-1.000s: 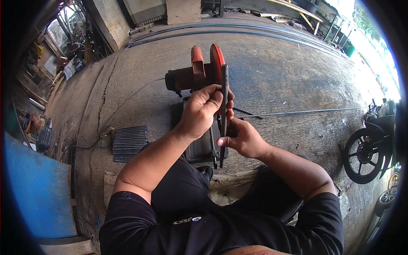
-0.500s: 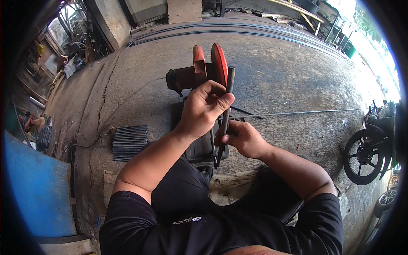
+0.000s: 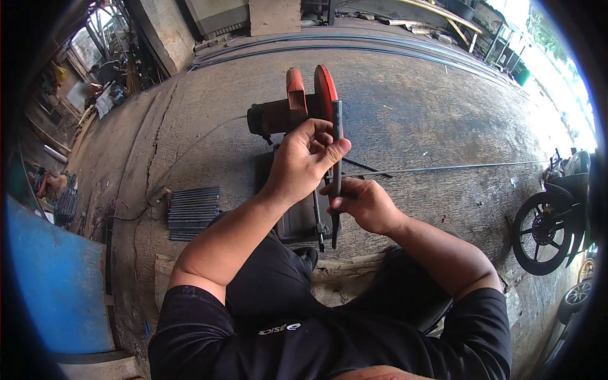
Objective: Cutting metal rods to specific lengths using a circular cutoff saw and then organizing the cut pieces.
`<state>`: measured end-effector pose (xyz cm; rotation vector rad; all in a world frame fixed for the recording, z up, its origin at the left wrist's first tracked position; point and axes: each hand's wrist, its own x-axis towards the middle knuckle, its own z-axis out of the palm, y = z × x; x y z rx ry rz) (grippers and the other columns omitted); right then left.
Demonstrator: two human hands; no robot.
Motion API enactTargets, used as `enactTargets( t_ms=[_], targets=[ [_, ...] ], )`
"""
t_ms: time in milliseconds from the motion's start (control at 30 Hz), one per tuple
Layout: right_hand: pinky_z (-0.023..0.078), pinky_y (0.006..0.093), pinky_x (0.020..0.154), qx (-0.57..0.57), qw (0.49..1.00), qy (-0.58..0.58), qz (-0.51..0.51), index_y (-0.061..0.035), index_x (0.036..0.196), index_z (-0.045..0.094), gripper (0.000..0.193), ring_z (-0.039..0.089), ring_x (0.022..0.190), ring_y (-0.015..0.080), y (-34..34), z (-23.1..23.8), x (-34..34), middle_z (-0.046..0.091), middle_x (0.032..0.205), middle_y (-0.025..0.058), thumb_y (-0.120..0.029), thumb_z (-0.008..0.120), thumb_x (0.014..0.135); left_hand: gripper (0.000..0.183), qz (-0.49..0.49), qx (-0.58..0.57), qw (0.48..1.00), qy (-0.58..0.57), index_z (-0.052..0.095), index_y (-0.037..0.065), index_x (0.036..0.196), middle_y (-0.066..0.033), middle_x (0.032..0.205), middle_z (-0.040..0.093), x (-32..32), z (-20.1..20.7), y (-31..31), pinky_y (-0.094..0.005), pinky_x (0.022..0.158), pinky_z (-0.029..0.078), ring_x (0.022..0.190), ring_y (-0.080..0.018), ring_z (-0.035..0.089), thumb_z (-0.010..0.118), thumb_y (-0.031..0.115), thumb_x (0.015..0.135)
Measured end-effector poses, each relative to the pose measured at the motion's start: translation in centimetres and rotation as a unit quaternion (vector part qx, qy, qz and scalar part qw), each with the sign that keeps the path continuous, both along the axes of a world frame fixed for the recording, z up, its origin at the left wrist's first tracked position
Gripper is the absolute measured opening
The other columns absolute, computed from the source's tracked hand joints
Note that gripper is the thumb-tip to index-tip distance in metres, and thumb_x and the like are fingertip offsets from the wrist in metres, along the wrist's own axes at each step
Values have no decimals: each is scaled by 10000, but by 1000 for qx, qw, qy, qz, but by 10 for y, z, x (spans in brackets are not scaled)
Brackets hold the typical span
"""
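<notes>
A dark grey metal bar [image 3: 337, 117] is held upright in the picture between both hands, in front of my body. My left hand [image 3: 307, 158] pinches its upper part between thumb and fingers. Lower down, my right hand [image 3: 367, 206] is closed round the bar, which runs on below it to a narrow end. Just beyond the hands stands a red cut-off saw [image 3: 325, 88] with a dark motor. My hands and the bar hide part of the saw's base [image 3: 291, 225]. A row of cut metal bars [image 3: 193, 212] lies on the floor to the left.
A long thin rod [image 3: 456, 168] extends right from the saw. Several long bars [image 3: 380, 47] lie across the far floor. A motorcycle [image 3: 544, 231] stands at right; a blue panel [image 3: 57, 278] is near left. The saw's cable [image 3: 196, 142] trails left.
The bar has turned from a slant to nearly straight up and down, its top shifting slightly left and its lower end right. Both hands still hold it.
</notes>
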<state>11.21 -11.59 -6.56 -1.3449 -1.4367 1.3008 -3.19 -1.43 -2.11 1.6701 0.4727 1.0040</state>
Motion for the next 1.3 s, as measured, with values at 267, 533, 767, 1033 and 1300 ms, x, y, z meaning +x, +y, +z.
enactTargets(
  t_ms=[267,533,767,1033,1300],
  targets=[
    [515,297,838,20,999,23,-11,19,1192,600,259,648,877,123,-2,2,-1,673,917,68,-27,518,951,203,-91,-37,995,20,599,26,1102,-40,956,659,-6,4,6,-242,732,515,818,-90,614,564,176,971],
    [509,311,860,37,997,61,5,19,1215,581,277,644,900,137,-1,2,-3,669,913,74,-5,483,957,195,-50,-23,998,-25,618,18,1019,-9,824,651,-5,5,4,-207,658,490,740,-49,595,637,191,931],
    [505,314,867,53,996,65,19,25,1201,571,266,642,922,150,-2,4,-2,674,943,94,11,474,953,181,-41,-11,999,-27,594,33,965,28,757,595,-5,5,1,-192,614,442,682,-23,539,665,191,913],
    [507,315,851,41,996,74,-12,38,1136,574,215,633,914,148,-2,-1,-2,657,947,86,17,519,929,192,-82,-46,995,-16,574,30,1056,-46,911,652,-8,7,1,-257,739,498,834,-110,614,591,192,954],
    [503,304,791,70,995,58,-49,16,1071,596,279,631,858,141,1,-12,2,666,913,89,-138,696,861,195,-126,-59,989,-47,561,12,1100,-86,965,631,-6,4,3,-317,809,514,860,-160,626,473,155,1001]
  ],
)
